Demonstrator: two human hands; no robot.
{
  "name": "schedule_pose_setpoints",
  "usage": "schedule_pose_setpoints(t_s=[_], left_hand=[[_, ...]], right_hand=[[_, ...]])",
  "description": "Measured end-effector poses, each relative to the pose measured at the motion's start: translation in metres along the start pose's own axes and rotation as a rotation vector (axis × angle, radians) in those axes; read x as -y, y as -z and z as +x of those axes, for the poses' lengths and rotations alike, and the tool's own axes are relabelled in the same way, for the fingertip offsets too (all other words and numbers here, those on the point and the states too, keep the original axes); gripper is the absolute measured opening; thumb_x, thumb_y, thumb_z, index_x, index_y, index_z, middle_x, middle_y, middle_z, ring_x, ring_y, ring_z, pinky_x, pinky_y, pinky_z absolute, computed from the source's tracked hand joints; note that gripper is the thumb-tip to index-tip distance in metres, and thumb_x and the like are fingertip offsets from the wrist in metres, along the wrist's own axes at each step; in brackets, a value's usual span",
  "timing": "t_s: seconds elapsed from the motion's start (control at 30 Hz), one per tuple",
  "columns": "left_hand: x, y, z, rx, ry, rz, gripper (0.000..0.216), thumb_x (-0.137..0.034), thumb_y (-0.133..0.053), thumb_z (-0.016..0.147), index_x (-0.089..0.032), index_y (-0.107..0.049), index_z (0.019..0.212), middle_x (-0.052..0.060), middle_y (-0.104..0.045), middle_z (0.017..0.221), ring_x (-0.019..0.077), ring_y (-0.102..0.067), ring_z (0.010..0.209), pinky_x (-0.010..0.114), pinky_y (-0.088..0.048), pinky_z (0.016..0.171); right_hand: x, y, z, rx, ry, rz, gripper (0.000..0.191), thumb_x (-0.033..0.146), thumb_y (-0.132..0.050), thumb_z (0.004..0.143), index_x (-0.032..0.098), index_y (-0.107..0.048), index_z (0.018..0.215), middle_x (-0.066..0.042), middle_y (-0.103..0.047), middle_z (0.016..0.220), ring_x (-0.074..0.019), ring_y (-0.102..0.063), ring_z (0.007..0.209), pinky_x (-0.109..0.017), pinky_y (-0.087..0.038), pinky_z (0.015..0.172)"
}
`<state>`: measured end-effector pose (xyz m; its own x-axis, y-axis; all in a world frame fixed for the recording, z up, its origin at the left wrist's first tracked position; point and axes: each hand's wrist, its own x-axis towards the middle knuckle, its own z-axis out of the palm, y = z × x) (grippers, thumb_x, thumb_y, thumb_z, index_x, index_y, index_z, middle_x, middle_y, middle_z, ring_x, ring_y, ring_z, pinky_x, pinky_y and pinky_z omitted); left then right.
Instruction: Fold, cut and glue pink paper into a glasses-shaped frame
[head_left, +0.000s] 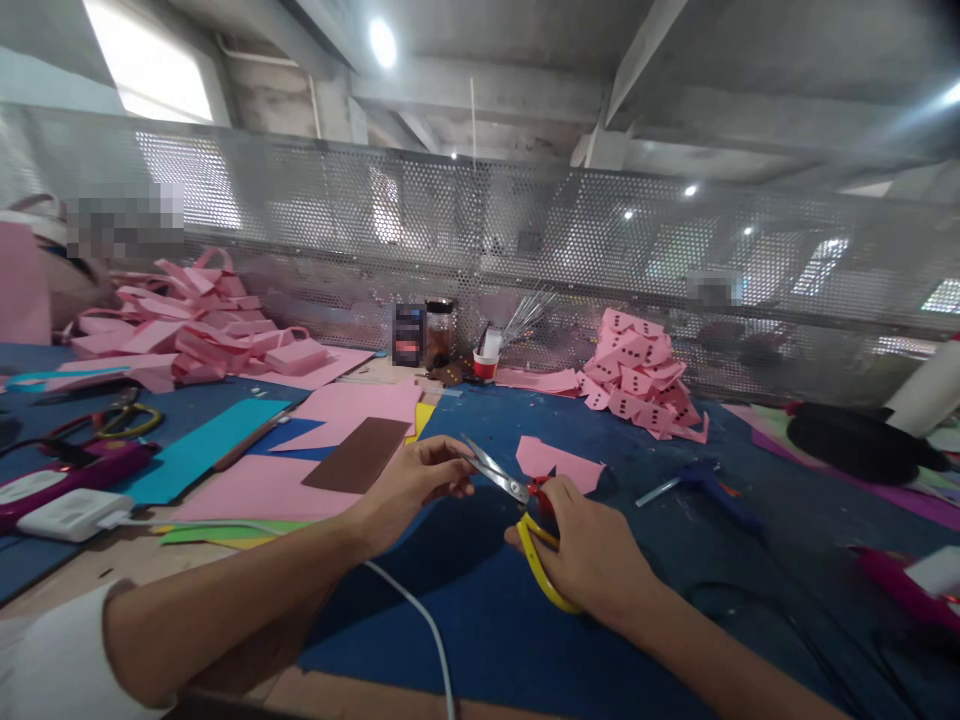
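Observation:
My right hand (592, 545) is wrapped round the yellow and red handles of a pair of scissors (504, 480). The blades point up and to the left, parted slightly at the tips. Beside those tips is my left hand (420, 485), its thumb and fingers pinched together; whatever they hold is too small or hidden to make out. Just beyond the scissors a cut pink paper piece (559, 463) lies on the blue mat (465, 630). A brown paper sheet (358, 455) rests on pink paper to the left of my left hand.
Pink paper strips (180, 325) heap up at the back left; dotted pink pieces (637, 375) are piled at the back right. A blue glue gun (716, 495) lies right. A white cable (424, 610) crosses in front. Behind stands a perforated metal screen (555, 230).

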<state>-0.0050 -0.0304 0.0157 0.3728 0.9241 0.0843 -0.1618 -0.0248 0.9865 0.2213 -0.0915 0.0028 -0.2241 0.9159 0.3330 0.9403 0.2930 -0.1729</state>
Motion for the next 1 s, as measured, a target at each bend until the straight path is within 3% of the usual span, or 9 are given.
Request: schedule_pose_setpoints(t_s=[0.4,1.0], left_hand=[[-0.0008,-0.0018,0.0010,0.006,0.010,-0.017,0.015,-0.023,-0.072,0.074,-0.015,-0.064,0.084,-0.001,-0.064,0.075,0.0097,-0.057,0.064,0.023,-0.045,0.064],[0.0008,-0.0009,0.0001,0.036,0.002,-0.011,0.016,-0.024,-0.073,0.075,-0.014,-0.064,0.084,0.002,-0.066,0.081,0.0090,-0.057,0.062,0.022,-0.045,0.062]], right_hand=[[0.0047,0.0026,-0.0019,0.017,0.013,0.013,0.040,0.059,-0.050,0.086,0.020,-0.052,0.092,-0.003,-0.063,0.087,-0.0197,-0.063,0.071,-0.028,-0.025,0.055],[0.0056,0.0010,-0.0010,0.039,-0.015,-0.030,0.042,0.062,-0.050,0.086,0.020,-0.053,0.093,-0.003,-0.064,0.087,-0.0197,-0.064,0.071,-0.029,-0.025,0.054]])
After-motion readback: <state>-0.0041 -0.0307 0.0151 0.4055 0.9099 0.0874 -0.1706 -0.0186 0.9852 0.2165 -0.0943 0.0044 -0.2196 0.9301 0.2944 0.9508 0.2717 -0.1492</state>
